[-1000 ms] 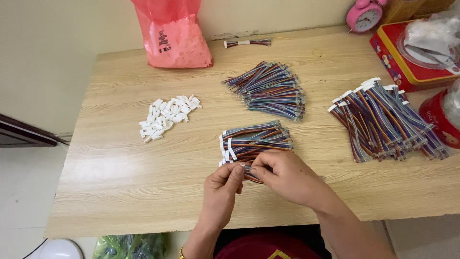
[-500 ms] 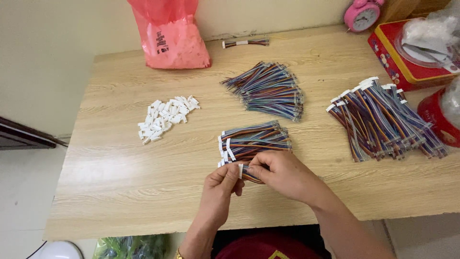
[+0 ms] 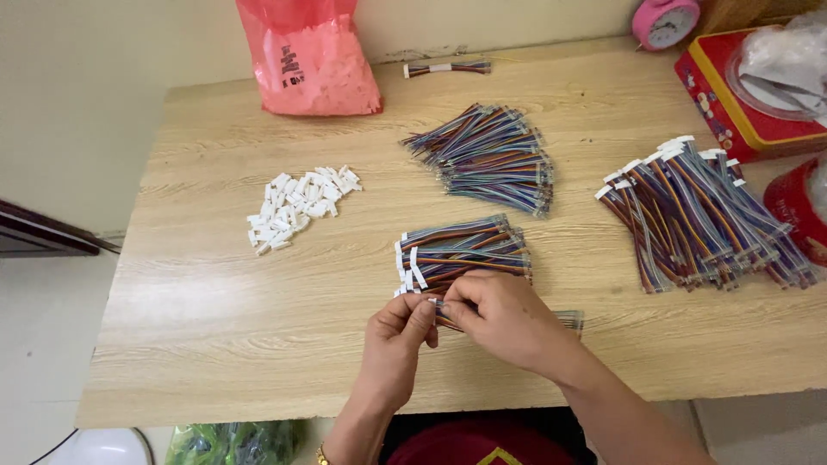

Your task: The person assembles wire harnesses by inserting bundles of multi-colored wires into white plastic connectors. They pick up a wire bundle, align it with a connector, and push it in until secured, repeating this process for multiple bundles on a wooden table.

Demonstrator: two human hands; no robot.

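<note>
A short multicoloured ribbon cable [image 3: 448,314] is held between both hands just below the centre of the frame, over the front edge of the wooden worktop [image 3: 215,327]. The left hand [image 3: 394,340] is pinched shut on what looks like a small white connector at the cable's left end; the fingers of the right hand [image 3: 500,319] are closed round the cable itself, whose far end shows past the wrist at the right.

Just above the hands lies a small stack of cables with white connectors fitted [image 3: 457,251], and a larger finished pile [image 3: 698,211] lies at the right. A heap of cables [image 3: 491,157] in the upper centre seems to have bare ends, and a scatter of loose white connectors [image 3: 297,205] remains at the left, so the work is judged partly done.

A pink plastic bag [image 3: 310,56] with dark print stands at the top, a red and yellow tin [image 3: 732,112] at the upper right, and a pink alarm clock [image 3: 665,21] beside it.
</note>
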